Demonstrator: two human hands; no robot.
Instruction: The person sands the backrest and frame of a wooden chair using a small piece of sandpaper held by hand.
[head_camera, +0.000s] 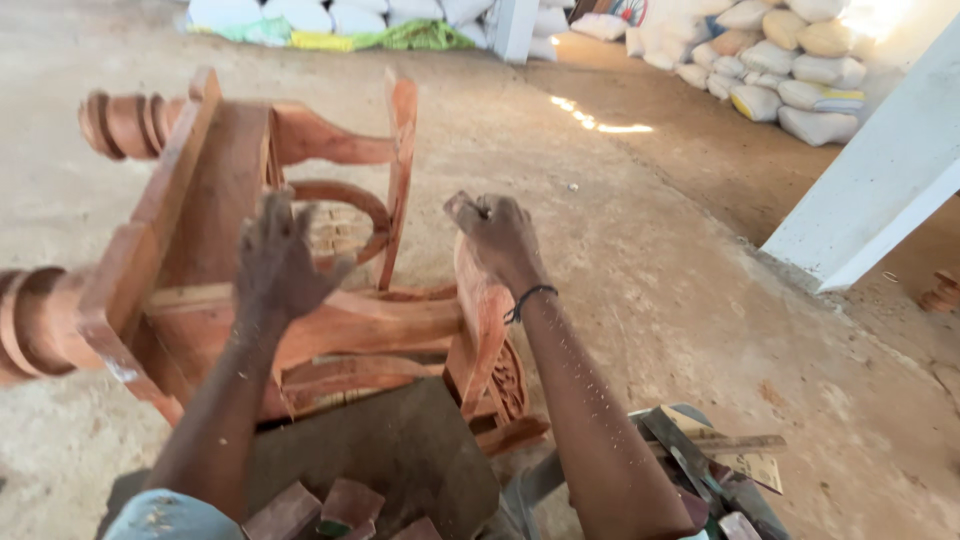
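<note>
A reddish carved wooden chair (200, 200) lies tipped on its side on the concrete floor in front of me, its turned legs pointing left. My left hand (280, 262) hovers with fingers spread just over the seat frame and a curved carved piece. My right hand (497, 235) is closed around the top of a carved armrest or back post (478, 330) at the chair's right side, and something small and grey sticks out between its fingers. A dark band circles the right wrist.
A dark board (400, 450) and small wood blocks (320, 508) lie near my lap. Metal tools and a paper scrap (710, 460) sit at lower right. A white pillar (880, 180) stands right; stacked sacks (790, 60) line the far wall.
</note>
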